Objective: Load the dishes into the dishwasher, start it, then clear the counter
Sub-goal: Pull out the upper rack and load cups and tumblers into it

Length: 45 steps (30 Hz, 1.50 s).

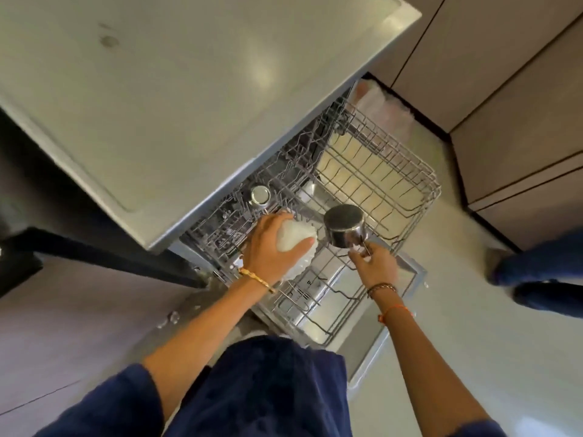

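L hand (270, 247) grips white bowl (295, 236), R hand (375, 263) pinches steel pot (344, 226) handle, both over pulled-out rack (410, 197) w/ steel cup (259, 195) far left.

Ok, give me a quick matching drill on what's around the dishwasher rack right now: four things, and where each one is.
Things:
1. small steel saucepan
2. white ribbed bowl
3. round steel cup
4. pale rectangular tray

Places:
A. standing in the far part of the rack
B. held by the left hand
C. sitting rim up in the rack beneath the counter edge
D. held by its handle in the right hand

Pairs: 1-D, 2-B, 3-C, 4-A
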Tool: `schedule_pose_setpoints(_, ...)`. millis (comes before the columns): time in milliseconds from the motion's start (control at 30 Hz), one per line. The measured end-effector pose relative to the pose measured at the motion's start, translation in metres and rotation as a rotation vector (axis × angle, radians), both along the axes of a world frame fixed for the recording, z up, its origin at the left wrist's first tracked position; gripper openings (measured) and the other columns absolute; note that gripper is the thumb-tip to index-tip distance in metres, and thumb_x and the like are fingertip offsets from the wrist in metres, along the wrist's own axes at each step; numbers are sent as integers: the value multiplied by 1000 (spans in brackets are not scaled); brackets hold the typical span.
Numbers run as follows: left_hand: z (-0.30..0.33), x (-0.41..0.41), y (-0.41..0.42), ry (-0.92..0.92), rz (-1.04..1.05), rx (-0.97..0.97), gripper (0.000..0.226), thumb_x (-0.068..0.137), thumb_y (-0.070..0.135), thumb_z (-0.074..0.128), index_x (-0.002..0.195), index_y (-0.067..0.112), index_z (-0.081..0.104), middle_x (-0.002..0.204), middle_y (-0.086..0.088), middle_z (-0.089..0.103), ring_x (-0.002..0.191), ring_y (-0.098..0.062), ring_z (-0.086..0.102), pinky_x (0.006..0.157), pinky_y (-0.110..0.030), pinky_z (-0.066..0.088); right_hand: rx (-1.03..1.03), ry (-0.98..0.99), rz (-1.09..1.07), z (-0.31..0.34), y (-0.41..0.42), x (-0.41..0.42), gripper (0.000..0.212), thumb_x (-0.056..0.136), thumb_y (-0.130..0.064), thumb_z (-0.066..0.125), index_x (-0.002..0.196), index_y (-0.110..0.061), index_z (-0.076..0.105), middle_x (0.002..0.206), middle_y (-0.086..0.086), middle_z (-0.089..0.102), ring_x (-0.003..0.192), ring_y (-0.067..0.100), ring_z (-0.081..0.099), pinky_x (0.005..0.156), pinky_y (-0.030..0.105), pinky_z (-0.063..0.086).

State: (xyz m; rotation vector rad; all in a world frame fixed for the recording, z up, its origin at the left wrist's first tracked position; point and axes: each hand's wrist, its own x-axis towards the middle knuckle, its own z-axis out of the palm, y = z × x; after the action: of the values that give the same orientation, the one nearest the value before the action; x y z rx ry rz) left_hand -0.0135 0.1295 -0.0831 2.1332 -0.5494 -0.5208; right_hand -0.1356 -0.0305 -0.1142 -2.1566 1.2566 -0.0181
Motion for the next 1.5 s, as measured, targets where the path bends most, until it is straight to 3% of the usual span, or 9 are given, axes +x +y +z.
schedule_pose_setpoints(233, -40, 13, -23, -117, 98, 69, 77, 58, 69, 47, 120, 23, 54, 129, -2, 46, 113, -25, 47, 75, -32, 45, -3, 9, 215, -51, -50, 37, 40, 89, -29, 58, 125, -13, 53, 101, 8, 59, 89, 22, 55, 73, 29, 41)
schedule_pose_setpoints(467, -68, 16, -47, -202, 120, 105, 71, 64, 62, 53, 117, 15, 58, 123, -11, 51, 107, -33, 51, 73, -33, 44, -48, 21, 353, -94, -76, 50, 36, 92, -27, 53, 125, -12, 53, 108, 15, 58, 94, 29, 56, 73, 29, 40)
schedule_pose_setpoints(567, -79, 12, -51, -195, 152, 142, 72, 65, 63, 53, 119, 15, 57, 124, -12, 51, 110, -34, 51, 77, -33, 43, -82, 84, 409, -99, -78, 46, 41, 95, -30, 46, 133, -15, 45, 123, 15, 48, 102, 30, 54, 81, 35, 46)
schedule_pose_setpoints(700, -83, 6, -53, -191, 184, 189, 75, 64, 64, 52, 119, 13, 57, 126, -14, 50, 111, -35, 50, 75, -36, 46, -66, 123, 452, -105, -77, 45, 41, 95, -17, 46, 135, -10, 39, 128, 19, 39, 106, 34, 51, 87, 38, 47)
schedule_pose_setpoints(933, -90, 10, -47, -182, 229, 215, 77, 63, 66, 51, 121, 14, 55, 128, -12, 48, 112, -33, 48, 77, -41, 50, 37, 138, 396, -114, -77, 40, 46, 93, -13, 50, 136, -5, 38, 135, 21, 37, 122, 35, 39, 100, 37, 37)
schedule_pose_setpoints(1100, -91, 16, -39, -207, 273, 207, 80, 62, 65, 51, 121, 11, 56, 129, -15, 47, 113, -36, 47, 78, -36, 44, -53, 25, 262, -107, -73, 39, 43, 89, -11, 54, 131, -3, 46, 132, 20, 43, 120, 34, 44, 99, 39, 39)
schedule_pose_setpoints(1233, -90, 32, -32, -239, 318, 240, 83, 61, 65, 49, 122, 8, 55, 127, -17, 47, 113, -38, 45, 85, -44, 45, -102, -289, 243, -99, -63, 40, 34, 83, -6, 57, 117, -2, 57, 113, 22, 53, 103, 35, 53, 88, 43, 48)
schedule_pose_setpoints(1400, -103, 68, -21, -211, 412, 311, 97, 55, 75, 43, 124, 6, 50, 131, -21, 42, 114, -39, 42, 87, -45, 44, -337, -626, 575, -85, -35, 70, 23, 78, -12, 49, 100, -10, 57, 86, 21, 61, 85, 19, 44, 70, 34, 47)
schedule_pose_setpoints(1500, -121, 91, -10, -192, 487, 363, 115, 50, 91, 33, 127, 6, 47, 133, -22, 40, 118, -39, 41, 92, -45, 43, -319, -684, 683, -88, -17, 88, 23, 77, -13, 48, 99, -16, 53, 91, 11, 55, 81, 17, 43, 62, 33, 49)
